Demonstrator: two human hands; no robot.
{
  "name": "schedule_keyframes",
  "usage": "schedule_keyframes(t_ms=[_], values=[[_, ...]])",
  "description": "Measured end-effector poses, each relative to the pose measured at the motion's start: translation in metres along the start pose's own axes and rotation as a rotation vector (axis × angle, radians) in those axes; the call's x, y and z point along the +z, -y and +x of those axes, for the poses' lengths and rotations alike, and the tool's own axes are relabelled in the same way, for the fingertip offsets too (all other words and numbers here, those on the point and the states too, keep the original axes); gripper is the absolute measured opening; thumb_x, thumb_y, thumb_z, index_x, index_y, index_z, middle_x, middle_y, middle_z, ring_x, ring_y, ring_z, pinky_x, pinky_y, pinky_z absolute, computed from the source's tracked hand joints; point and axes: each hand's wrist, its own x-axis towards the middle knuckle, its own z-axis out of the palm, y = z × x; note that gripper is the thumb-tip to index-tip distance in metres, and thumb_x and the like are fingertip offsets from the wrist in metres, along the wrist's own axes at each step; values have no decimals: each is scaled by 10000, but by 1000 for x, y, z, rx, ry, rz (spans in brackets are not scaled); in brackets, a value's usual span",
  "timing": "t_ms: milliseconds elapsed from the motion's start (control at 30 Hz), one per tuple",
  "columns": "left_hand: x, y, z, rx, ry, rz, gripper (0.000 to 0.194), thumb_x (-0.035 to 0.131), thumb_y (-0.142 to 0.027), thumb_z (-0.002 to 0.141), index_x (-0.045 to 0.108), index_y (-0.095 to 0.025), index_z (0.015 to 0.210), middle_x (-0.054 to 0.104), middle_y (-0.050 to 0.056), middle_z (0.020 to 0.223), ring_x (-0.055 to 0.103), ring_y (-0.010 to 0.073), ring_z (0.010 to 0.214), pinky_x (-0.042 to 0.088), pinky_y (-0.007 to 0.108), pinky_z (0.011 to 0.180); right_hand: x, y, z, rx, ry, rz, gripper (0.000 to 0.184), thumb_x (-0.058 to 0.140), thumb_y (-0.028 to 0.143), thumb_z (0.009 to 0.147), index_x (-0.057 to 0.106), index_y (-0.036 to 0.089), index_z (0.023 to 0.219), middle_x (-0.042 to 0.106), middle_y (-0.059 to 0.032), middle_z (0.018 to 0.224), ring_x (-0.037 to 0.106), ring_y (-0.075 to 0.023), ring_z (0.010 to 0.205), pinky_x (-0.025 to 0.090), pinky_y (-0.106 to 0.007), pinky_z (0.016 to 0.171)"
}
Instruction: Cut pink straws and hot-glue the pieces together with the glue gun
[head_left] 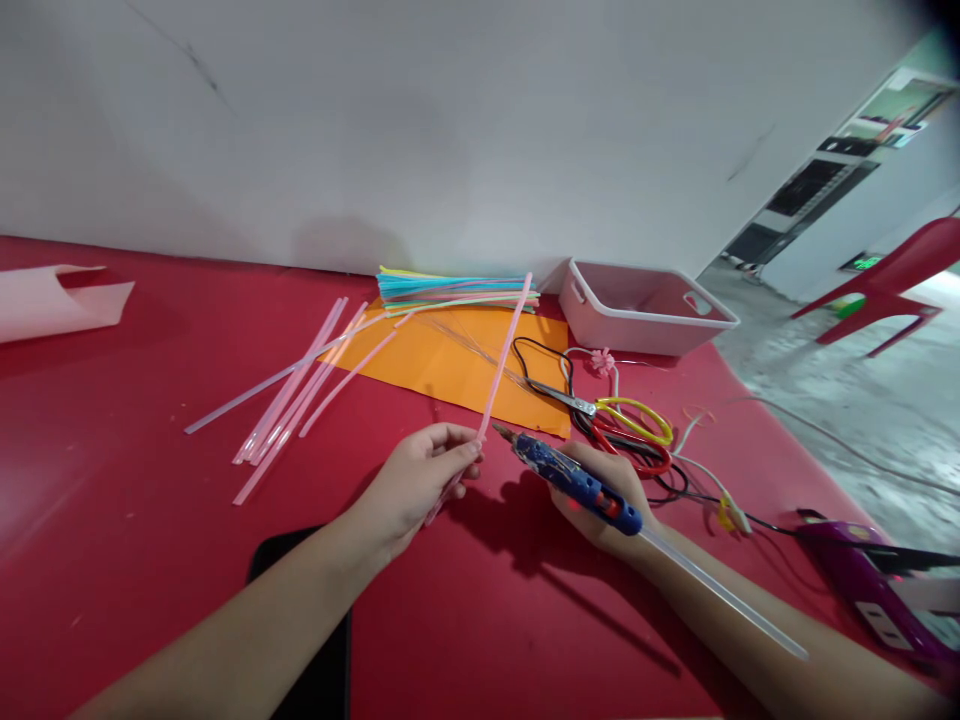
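My left hand [431, 470] pinches a pink plastic straw [506, 355] near its middle, and the straw tilts up and away. In my right hand [600, 490] is a blue hot glue gun [574, 478], a clear glue stick [724, 590] poking out of its back end. The gun's nozzle points left, close beside the straw just above my left fingertips; I cannot tell whether they touch. Several loose pink straws [296, 395] lie to the left. A bundle of coloured straws [450, 288] rests by the wall, partly over an orange sheet [465, 360].
Scissors [630, 420] with yellow and red handles lie among cables right of the sheet. Behind them stands a pink plastic basket [645, 325]. A purple power strip [862, 580] sits at the right edge, a dark flat object [315, 640] under my left forearm, a pink paper roll [60, 305] far left.
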Motion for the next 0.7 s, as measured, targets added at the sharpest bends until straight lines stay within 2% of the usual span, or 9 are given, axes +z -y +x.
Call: schedule_keyframes(t_ms=[100,233,367,533,700], values=[[1,-2,-1,-8,-10,22,104,700,-231,818,630,-160,848,614,-26,616,504,59,447,248,161,357,-1,2,2,-13,35,0,38,602,197,799,566,208,803,582,32,600,501,-92,483,407,-202,480],[3,-4,-1,1,-16,16,58,688,-190,812,639,-161,825,618,-27,611,526,63,450,264,162,360,-3,3,3,-42,81,13,36,601,206,812,569,203,829,553,41,594,452,-81,476,398,-197,484],[4,-3,-1,18,-10,-25,54,679,-167,795,626,-167,782,606,-33,585,577,82,499,340,160,411,-3,2,3,-54,116,15,51,606,221,819,571,201,850,549,39,612,441,-81,491,395,-199,498],[5,0,0,54,17,-89,114,721,-168,738,608,-164,733,603,-42,590,581,73,537,454,176,540,-3,2,3,-40,87,21,43,591,186,815,562,205,840,536,47,600,436,-79,486,392,-195,499],[4,2,1,80,29,-101,131,741,-186,724,613,-161,729,601,-43,590,572,73,547,472,192,579,-3,3,3,-43,76,26,63,599,177,803,548,208,821,529,50,597,432,-77,487,381,-189,484]])
